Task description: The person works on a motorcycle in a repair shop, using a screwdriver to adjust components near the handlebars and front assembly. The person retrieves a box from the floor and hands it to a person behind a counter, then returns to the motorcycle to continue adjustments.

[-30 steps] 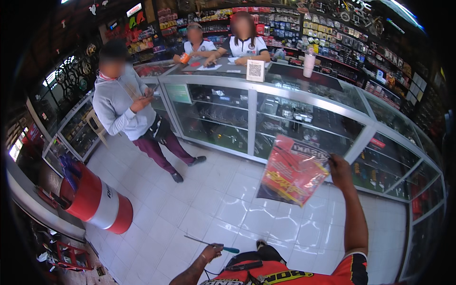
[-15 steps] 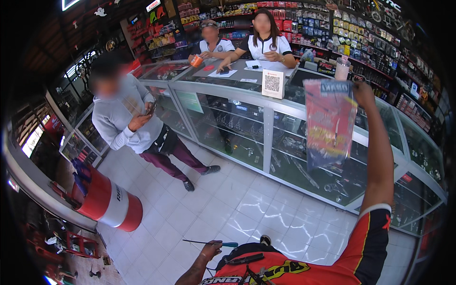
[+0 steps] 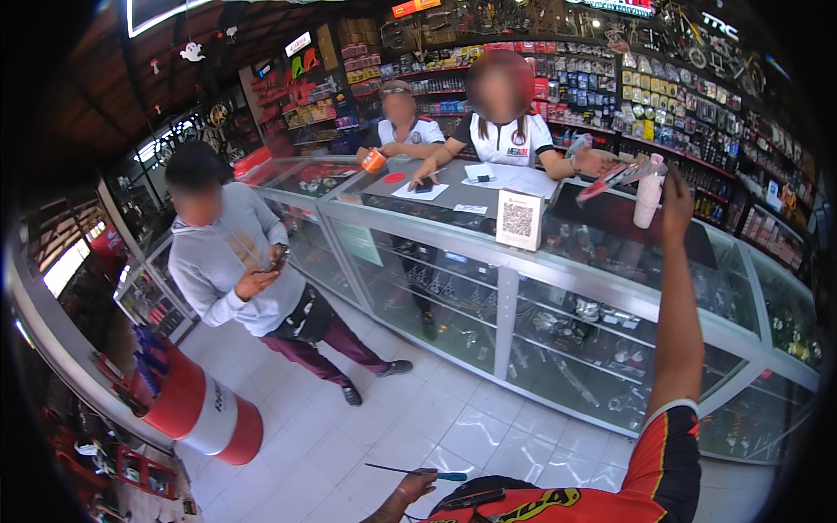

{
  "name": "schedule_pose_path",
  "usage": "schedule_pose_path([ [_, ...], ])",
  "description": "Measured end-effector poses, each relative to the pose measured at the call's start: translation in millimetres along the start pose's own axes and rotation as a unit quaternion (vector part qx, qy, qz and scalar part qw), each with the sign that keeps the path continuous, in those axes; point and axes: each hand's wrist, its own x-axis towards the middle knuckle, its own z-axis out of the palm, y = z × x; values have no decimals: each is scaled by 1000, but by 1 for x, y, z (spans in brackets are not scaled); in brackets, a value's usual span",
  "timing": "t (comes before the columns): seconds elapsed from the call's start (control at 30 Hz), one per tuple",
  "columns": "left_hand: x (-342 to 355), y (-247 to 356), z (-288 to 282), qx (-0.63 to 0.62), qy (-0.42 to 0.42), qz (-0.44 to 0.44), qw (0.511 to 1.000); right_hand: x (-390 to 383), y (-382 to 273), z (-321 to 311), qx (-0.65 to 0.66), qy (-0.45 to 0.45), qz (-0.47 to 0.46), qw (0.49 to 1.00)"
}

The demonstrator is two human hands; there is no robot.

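Note:
Low at the bottom, my left hand (image 3: 417,484) is closed round a screwdriver (image 3: 450,476) with a green handle and long thin shaft. My right hand (image 3: 677,196) is stretched over the glass counter (image 3: 410,218), closed on the edge of a red plastic package (image 3: 600,185), seen almost edge-on. A worker's hand (image 3: 589,161) behind the counter is open at the package; whether it touches is unclear. A pink tumbler (image 3: 649,196) stands beside my right hand, partly overlapping the package. A white code stand (image 3: 518,220) is to its left.
A person in a grey hoodie (image 3: 227,248) stands front left holding a phone. Two workers (image 3: 501,139) are behind the counter, with papers (image 3: 514,181) on it. A red and white drum (image 3: 218,410) stands at lower left on the tiled floor (image 3: 331,453). Packed shelves line the back wall.
My right hand has risen and moved forward over the counter, the package tipping from hanging to nearly flat. The worker's hand has reached toward it. My left hand stays low with the screwdriver.

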Motion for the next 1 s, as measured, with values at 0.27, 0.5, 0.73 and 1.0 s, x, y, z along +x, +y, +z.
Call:
schedule_pose_path([
  [0.27, 2, 24, 21, 3, 48, 30, 998, -115, 134, -47, -225, -213, 61, 949],
  [0.5, -5, 10, 102, -68, 102, 55, 991, -123, 189, -48, -283, -390, 73, 873],
  [0.73, -19, -30, 174, -72, 128, 64, 987, -132, 153, -68, -290, -319, 81, 898],
  [1.0, -55, -73, 194, -106, 161, 62, 979, -338, 32, -76, 84, -520, 260, 809],
])
